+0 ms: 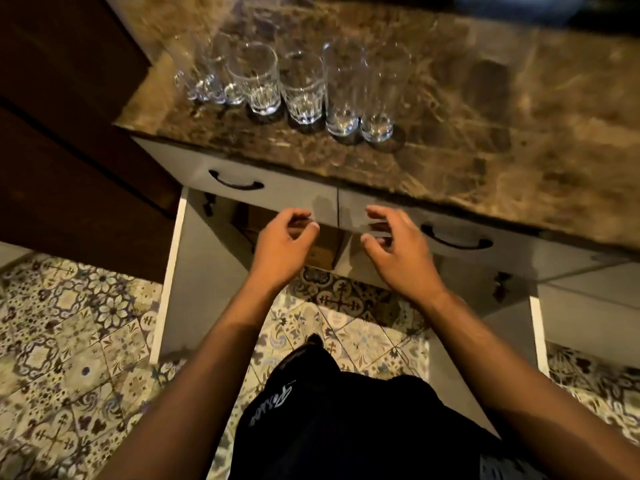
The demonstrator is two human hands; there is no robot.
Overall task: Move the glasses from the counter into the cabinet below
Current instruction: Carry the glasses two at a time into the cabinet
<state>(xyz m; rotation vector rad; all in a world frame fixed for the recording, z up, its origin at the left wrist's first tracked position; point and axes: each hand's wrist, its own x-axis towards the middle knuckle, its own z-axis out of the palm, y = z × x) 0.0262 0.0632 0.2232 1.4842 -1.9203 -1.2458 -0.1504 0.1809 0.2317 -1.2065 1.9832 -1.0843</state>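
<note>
Several clear glasses stand in a row near the front edge of the brown marble counter (450, 133): two tall ones (344, 88) at the right, two ribbed tumblers (256, 77) in the middle, smaller ones (201, 74) at the left. Below, both white cabinet doors hang open, the left door (173, 271) and the right door (538, 334). My left hand (280, 244) and my right hand (398, 247) hover in front of the drawers, fingers loosely curled, holding nothing.
Two white drawers with black handles (235, 183) (457, 237) sit under the counter. A cardboard box (322, 247) shows inside the cabinet. A dark wooden unit (69, 133) stands at the left. Patterned floor tiles (86, 341) lie below.
</note>
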